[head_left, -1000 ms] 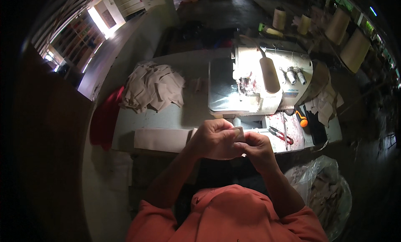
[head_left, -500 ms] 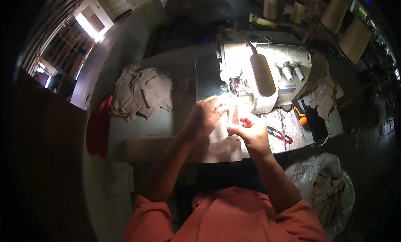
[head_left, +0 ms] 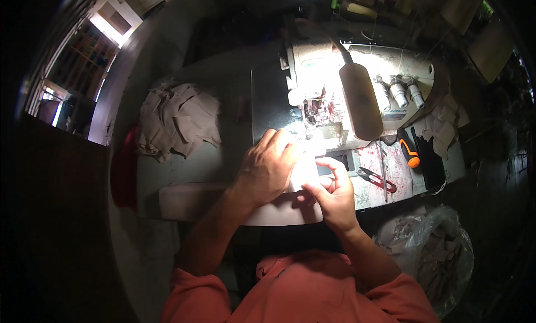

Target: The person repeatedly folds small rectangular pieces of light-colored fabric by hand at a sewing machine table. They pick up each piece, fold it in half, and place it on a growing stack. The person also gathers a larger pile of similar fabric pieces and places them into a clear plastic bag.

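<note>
In the head view, bright light washes out the pale pink cloth strip (head_left: 300, 177) between the fingers, hiding its folds, which showed better 0.5 seconds ago. The left hand (head_left: 265, 169) lies palm down over its left side. The right hand (head_left: 333, 197) curls at its right, thumb and pointer tips apart. I can't tell if either pinches it. A white metal sewing machine (head_left: 391, 72) sits past the fingertips.

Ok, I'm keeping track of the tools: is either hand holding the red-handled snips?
No, the red-handled snips lie on the speckled sheet, to the right of both the left hand and the right hand.
</note>
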A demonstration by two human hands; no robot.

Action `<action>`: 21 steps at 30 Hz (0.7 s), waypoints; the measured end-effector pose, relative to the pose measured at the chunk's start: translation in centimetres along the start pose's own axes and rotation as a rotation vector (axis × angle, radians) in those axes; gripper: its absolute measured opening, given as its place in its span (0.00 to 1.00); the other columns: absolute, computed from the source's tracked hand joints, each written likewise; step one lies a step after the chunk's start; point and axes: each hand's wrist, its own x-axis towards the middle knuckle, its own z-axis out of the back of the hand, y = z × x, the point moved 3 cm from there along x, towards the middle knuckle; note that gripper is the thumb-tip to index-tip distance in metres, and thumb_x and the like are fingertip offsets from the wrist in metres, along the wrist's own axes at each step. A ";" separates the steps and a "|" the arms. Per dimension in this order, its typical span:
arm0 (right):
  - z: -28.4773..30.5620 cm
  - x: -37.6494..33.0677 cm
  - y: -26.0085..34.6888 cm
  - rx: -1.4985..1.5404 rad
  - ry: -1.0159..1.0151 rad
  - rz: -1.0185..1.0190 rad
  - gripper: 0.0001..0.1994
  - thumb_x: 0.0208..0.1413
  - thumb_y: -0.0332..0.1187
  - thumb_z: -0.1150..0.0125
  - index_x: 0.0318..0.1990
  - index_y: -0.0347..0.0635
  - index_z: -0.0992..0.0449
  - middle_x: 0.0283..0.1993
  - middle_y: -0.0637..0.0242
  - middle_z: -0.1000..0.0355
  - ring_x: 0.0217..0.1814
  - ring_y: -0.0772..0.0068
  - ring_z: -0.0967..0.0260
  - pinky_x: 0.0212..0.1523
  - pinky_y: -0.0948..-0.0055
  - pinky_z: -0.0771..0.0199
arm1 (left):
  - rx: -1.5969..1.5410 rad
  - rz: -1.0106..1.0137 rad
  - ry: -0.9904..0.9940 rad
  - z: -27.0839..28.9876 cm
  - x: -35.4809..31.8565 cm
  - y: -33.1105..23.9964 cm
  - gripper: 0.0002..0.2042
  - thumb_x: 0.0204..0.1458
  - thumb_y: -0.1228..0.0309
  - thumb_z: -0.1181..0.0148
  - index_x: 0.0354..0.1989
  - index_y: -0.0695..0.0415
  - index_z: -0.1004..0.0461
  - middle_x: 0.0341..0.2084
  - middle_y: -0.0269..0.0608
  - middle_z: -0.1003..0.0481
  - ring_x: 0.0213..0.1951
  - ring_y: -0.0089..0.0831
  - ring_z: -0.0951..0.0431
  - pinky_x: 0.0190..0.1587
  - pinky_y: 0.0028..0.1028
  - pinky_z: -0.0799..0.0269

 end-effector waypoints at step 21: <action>1.4 0.5 1.3 -0.048 -0.016 0.033 0.10 0.52 0.23 0.53 0.42 0.31 0.33 0.31 0.59 0.29 0.28 0.78 0.32 0.31 0.82 0.31 | 0.076 0.236 0.230 -1.9 2.8 6.7 0.12 0.41 0.77 0.49 0.37 0.63 0.33 0.32 0.52 0.31 0.36 0.43 0.29 0.43 0.34 0.34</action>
